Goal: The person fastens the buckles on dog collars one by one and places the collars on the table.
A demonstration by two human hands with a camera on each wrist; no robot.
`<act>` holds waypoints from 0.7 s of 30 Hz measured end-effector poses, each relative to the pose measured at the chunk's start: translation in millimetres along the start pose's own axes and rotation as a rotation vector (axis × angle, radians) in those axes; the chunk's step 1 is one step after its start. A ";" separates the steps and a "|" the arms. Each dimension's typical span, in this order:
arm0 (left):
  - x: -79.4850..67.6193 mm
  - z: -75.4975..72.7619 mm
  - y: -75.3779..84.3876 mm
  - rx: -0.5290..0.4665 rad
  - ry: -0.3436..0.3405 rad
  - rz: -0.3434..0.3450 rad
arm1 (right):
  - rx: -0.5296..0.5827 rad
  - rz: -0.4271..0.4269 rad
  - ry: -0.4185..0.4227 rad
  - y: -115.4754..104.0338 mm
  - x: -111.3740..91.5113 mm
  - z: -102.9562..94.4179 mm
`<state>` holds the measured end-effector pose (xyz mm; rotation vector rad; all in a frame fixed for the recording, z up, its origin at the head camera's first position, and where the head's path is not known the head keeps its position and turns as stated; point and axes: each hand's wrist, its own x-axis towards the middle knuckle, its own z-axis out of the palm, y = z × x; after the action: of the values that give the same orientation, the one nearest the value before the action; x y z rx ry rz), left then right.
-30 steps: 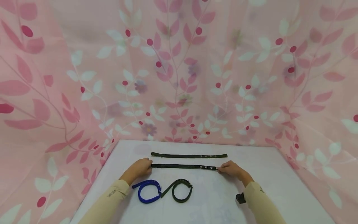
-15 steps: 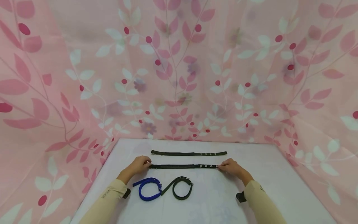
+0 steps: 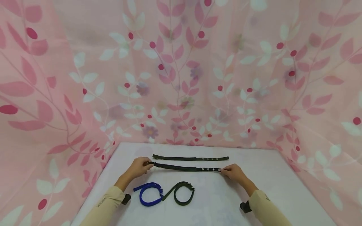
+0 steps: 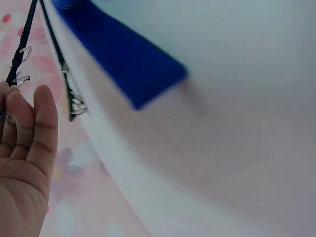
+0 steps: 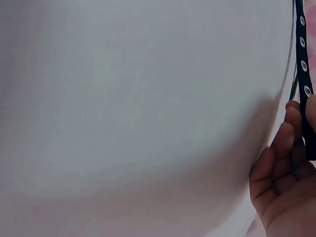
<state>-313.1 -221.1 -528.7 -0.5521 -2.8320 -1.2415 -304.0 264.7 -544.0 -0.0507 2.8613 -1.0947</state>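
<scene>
A black collar with metal eyelets stretches between my two hands in the head view. Its buckle end is pinched by my left hand and looks raised a little off the table. My right hand pinches the eyelet end between thumb and fingers. The left wrist view catches metal loops on the black collar just beyond the fingertips. In the right wrist view, the eyelet strip runs up from the thumb. Behind it, a dark green collar lies straight on the table.
Nearer me lie a coiled blue collar and a coiled dark green collar, side by side. All rest on a white-covered table. Pink leaf-patterned cloth closes off the back and both sides.
My left hand has shifted slightly left, and the buckle end of the black collar has risen, so the strap now slants. My right hand keeps its pinch nearly in place.
</scene>
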 end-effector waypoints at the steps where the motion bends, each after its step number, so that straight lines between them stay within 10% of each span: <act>1: -2.1 -0.5 1.6 -0.032 0.010 -0.006 | 0.022 0.000 0.013 -1.4 -2.6 1.7; 10: -16.0 -12.6 19.4 -0.695 0.174 -0.193 | 0.508 0.014 0.094 -38.2 -25.4 1.6; 21: -30.0 -15.0 47.4 -1.220 0.091 -0.003 | 1.028 -0.021 -0.106 -56.9 -45.4 -7.6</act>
<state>-272.0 -211.7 -488.8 -0.4120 -1.6755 -2.7738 -259.2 230.0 -497.6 -0.0677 1.8893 -2.2906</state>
